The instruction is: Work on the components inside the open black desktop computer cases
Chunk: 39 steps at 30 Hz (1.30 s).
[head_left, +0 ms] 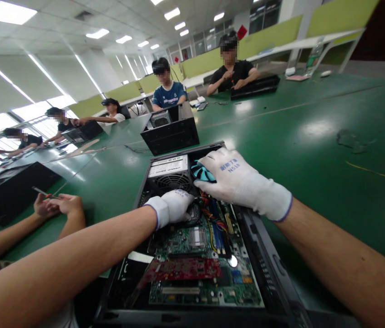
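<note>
An opened computer case (254, 237) lies flat before me with a green motherboard (175, 243) and a red expansion card (192, 269) in it. My right hand (235, 180), in a white glove, grips a cooling fan (202, 172) with light-blue blades beside the power supply (168, 168). Lower and to the left, my gloved left hand (174, 207) reaches down over the board, fingers bent at a round black part (194, 212). Its fingertips are partly hidden, so what they pinch is unclear. Coloured power wires (211, 216) run just right of that hand.
At left, a neighbour's bare hands (58, 205) hold a screwdriver (44, 192) near another black case (11, 191). Across the green table (301, 159) stands a further case (170, 132). Several people sit beyond. A thin yellow wire (377, 172) lies at right.
</note>
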### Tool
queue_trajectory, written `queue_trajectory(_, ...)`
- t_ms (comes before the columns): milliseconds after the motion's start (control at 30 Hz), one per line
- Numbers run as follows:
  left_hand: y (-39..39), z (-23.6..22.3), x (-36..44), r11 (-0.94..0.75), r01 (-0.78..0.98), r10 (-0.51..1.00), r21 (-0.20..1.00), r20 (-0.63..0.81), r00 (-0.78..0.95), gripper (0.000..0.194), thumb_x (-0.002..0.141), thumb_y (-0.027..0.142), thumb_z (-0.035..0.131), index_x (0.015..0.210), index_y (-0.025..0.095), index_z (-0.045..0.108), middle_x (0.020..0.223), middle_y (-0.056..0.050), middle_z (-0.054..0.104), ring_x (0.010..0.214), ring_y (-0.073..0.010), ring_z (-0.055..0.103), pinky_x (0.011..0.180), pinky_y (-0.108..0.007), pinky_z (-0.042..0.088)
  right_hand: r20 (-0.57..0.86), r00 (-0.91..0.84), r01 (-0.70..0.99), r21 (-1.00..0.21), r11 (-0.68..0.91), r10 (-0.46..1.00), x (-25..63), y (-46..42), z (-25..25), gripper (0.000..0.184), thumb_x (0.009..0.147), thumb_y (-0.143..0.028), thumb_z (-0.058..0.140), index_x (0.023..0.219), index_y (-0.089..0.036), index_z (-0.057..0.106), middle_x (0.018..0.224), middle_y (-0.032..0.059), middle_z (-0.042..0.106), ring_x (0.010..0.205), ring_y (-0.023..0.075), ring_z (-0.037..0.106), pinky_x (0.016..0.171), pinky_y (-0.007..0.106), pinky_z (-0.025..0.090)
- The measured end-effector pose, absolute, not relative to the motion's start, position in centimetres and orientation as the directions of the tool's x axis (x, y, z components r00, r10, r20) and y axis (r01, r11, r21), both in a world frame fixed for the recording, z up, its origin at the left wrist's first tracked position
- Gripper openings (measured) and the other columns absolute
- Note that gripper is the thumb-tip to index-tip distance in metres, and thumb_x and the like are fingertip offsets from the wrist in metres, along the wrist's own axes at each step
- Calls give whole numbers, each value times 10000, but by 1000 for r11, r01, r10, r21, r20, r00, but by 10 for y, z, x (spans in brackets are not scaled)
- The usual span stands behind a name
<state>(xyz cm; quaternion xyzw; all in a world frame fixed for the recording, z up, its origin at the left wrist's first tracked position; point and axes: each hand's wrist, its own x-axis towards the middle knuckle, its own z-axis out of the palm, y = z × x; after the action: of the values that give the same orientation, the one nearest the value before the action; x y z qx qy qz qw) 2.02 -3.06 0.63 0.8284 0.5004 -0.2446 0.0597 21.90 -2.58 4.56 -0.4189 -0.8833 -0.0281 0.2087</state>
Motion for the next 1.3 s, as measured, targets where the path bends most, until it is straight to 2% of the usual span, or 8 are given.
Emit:
queue_trajectory(433,-28,2,18,-497,854,800,-151,-461,384,574,733,399,793,1237,163,655,1263,-155,695,1164,-322,663,995,-376,528,407,-563,746,-126,654,720,219,-26,45,500,934,-532,564,1235,-142,649,1215,155,655,1179,332,540,989,458,397)
queue_trajectory(567,-24,1,22,-523,841,780,-139,-476,407,611,723,362,791,1274,145,639,1290,-170,680,1188,-333,651,1036,-393,508,415,-571,738,-119,664,708,220,-24,42,496,929,-537,568,1217,-143,655,1199,158,656,1171,334,539,989,465,396)
queue_trajectory(767,-24,4,24,-549,827,757,-118,-491,432,607,691,439,775,1199,127,662,1170,-179,722,1089,-363,694,963,-420,554,505,-520,731,-154,665,689,219,-23,41,485,921,-517,575,1205,-134,664,1180,159,659,1157,329,552,1008,473,418)
queue_trajectory(900,-26,10,24,-526,843,774,-110,-472,421,728,599,454,826,1210,110,633,1162,-199,717,1060,-382,701,914,-430,577,551,-388,726,-312,613,739,226,-24,41,525,903,-533,565,1231,-130,644,1244,173,635,1196,335,549,1057,498,426)
queue_trajectory(1033,-38,29,20,-491,869,817,-64,-380,434,724,680,534,745,1254,126,575,1154,-183,712,1041,-357,707,863,-404,587,447,-207,676,-578,458,870,253,-40,28,737,901,-636,515,1465,-162,485,1485,178,512,1386,359,458,1164,536,354)
queue_trajectory(1100,-49,42,15,-483,875,835,-27,-316,451,624,768,544,657,1248,156,562,1144,-160,705,1034,-329,707,843,-379,583,298,-167,607,-720,336,940,268,-55,15,776,869,-656,556,1515,-240,451,1500,133,526,1398,368,464,1169,538,365)
queue_trajectory(1167,-65,55,6,-486,874,844,7,-255,472,471,858,521,547,1193,191,571,1140,-135,688,1017,-298,704,827,-359,574,174,-245,478,-834,275,954,279,-70,0,777,834,-630,616,1525,-311,457,1493,91,549,1408,367,461,1170,510,387)
queue_trajectory(1300,-104,76,-19,-494,864,864,102,-51,500,254,962,410,417,1057,218,554,1063,-85,657,924,-233,682,813,-336,545,112,-234,200,-967,160,966,273,-86,-14,775,857,-594,596,1562,-340,394,1533,45,514,1415,350,460,1144,483,434)
